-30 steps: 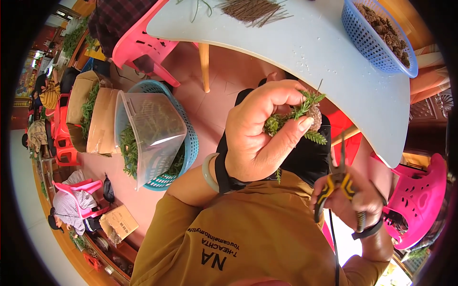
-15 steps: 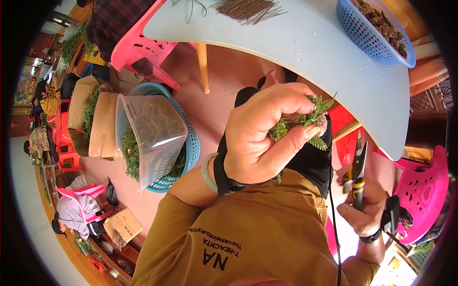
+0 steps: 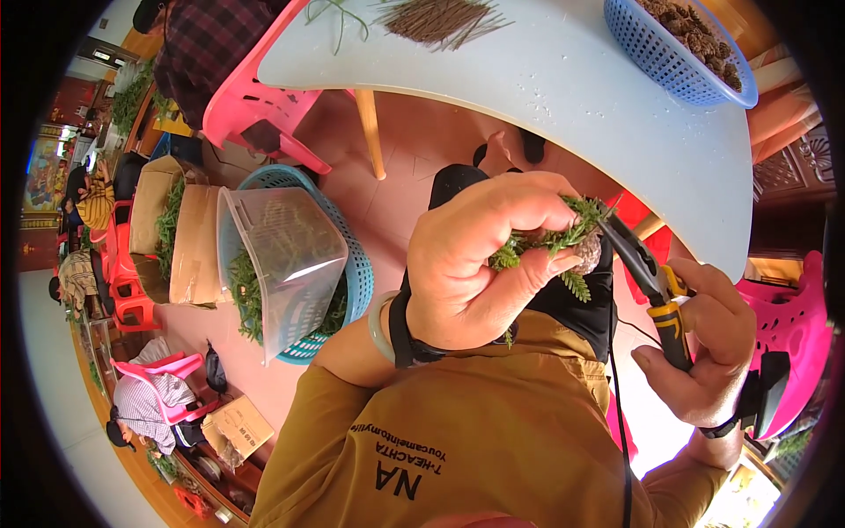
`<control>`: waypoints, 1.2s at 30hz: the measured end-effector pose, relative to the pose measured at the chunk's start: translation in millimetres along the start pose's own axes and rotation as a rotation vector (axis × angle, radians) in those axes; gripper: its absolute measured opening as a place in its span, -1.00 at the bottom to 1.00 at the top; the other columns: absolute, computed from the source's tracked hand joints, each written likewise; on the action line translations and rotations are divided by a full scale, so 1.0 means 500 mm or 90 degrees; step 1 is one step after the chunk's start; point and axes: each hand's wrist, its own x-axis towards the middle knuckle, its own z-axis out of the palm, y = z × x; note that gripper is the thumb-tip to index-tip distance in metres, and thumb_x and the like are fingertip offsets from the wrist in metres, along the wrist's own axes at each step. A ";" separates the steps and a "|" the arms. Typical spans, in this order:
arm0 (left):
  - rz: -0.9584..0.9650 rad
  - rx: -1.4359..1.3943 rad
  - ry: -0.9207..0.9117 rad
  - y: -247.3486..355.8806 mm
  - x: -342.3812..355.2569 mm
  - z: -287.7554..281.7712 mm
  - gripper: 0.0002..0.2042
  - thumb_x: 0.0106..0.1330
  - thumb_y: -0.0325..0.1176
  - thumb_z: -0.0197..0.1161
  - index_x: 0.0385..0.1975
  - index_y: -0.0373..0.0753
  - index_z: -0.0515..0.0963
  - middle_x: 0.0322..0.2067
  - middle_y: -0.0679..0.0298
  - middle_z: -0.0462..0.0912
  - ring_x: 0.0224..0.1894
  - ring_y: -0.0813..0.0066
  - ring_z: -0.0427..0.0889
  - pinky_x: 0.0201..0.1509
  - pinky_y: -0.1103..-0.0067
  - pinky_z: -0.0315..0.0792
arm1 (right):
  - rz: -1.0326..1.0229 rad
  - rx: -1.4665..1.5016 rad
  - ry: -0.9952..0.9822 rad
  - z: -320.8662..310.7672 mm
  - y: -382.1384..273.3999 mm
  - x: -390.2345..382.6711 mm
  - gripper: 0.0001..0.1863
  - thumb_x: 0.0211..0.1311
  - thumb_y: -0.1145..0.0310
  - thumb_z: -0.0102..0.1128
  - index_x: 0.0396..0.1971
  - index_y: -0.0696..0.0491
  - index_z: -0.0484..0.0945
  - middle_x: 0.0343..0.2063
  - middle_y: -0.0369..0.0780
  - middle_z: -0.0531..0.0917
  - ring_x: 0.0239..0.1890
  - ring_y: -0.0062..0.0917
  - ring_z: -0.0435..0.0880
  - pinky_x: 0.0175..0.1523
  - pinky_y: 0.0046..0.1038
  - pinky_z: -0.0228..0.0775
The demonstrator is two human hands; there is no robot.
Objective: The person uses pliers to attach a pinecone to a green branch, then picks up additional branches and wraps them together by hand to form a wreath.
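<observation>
Between the thumb and fingers of my left hand (image 3: pixel 480 264) is a small bunch of green fern-like sprigs (image 3: pixel 581 216). A brownish pine cone (image 3: pixel 590 255) sits against the sprigs, partly covered by them and by my thumb. My right hand (image 3: pixel 709 339) grips a pair of long-nosed pliers (image 3: pixel 642 268) with black and yellow handles. Their dark jaws point up and left, and the tips overlap the right end of the greenery; whether they close on anything is too small to tell. Both hands are above my lap, in front of the table edge.
A pale table (image 3: pixel 528 75) curves across the top, bearing a bundle of thin brown sticks (image 3: pixel 436 22) and a blue basket (image 3: pixel 656 66) of pine cones. At left stand a clear plastic bin (image 3: pixel 299 282) of greenery in a teal basket (image 3: pixel 359 264) and cardboard boxes (image 3: pixel 195 251). Pink chairs flank me; other people sit around.
My right hand has risen, bringing the pliers from low at the right up to the sprigs. The left hand stays nearly in place, still holding the greenery and pine cone.
</observation>
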 end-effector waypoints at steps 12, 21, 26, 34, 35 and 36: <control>-0.064 -0.034 -0.011 0.002 0.003 -0.004 -0.82 0.16 -0.69 0.11 -0.24 -0.40 0.46 -0.22 0.08 0.55 -0.35 0.45 0.61 -0.26 0.63 0.47 | -0.032 -0.044 -0.032 -0.014 0.008 0.010 -0.71 -0.50 0.48 0.36 -0.73 0.13 0.37 -0.41 -0.06 0.58 -0.59 -0.33 0.51 -0.55 -0.44 0.26; -0.087 -0.025 0.021 0.003 -0.001 -0.004 -0.83 0.10 -0.69 0.17 -0.31 -0.36 0.51 -0.23 0.11 0.59 -0.39 0.42 0.61 -0.31 0.63 0.46 | 0.028 0.080 -0.043 -0.005 0.027 0.005 -0.72 -0.46 0.47 0.39 -0.72 0.15 0.42 -0.51 -0.07 0.59 -0.62 -0.33 0.52 -0.54 -0.45 0.29; -0.043 0.023 0.022 -0.009 -0.002 -0.005 -0.81 0.04 -0.69 0.20 -0.33 -0.35 0.52 -0.26 0.10 0.59 -0.42 0.34 0.60 -0.35 0.61 0.46 | 0.038 0.129 -0.077 -0.006 0.030 0.024 -0.73 -0.45 0.48 0.37 -0.74 0.17 0.39 -0.65 -0.11 0.54 -0.68 -0.37 0.47 -0.56 -0.46 0.25; 0.118 0.274 -0.048 -0.018 0.010 -0.018 -0.76 -0.08 -0.68 0.25 -0.36 -0.32 0.53 -0.29 0.07 0.59 -0.45 0.26 0.56 -0.42 0.57 0.43 | 0.107 0.216 -0.187 -0.028 0.038 0.045 -0.70 -0.43 0.49 0.35 -0.77 0.17 0.33 -0.74 -0.14 0.44 -0.73 -0.38 0.37 -0.58 -0.46 0.16; 0.126 0.272 -0.032 -0.026 0.006 -0.016 -0.75 -0.09 -0.69 0.26 -0.36 -0.32 0.53 -0.29 0.07 0.59 -0.46 0.27 0.56 -0.43 0.57 0.43 | 0.105 0.218 -0.200 -0.029 0.039 0.047 -0.70 -0.42 0.49 0.35 -0.77 0.17 0.32 -0.74 -0.14 0.43 -0.73 -0.38 0.36 -0.58 -0.46 0.15; 0.135 0.271 -0.015 -0.033 0.001 -0.014 -0.75 -0.09 -0.70 0.26 -0.36 -0.33 0.52 -0.30 0.07 0.58 -0.47 0.27 0.55 -0.43 0.57 0.43 | 0.104 0.219 -0.201 -0.027 0.038 0.047 -0.70 -0.42 0.49 0.35 -0.77 0.17 0.32 -0.74 -0.14 0.43 -0.73 -0.38 0.36 -0.58 -0.46 0.15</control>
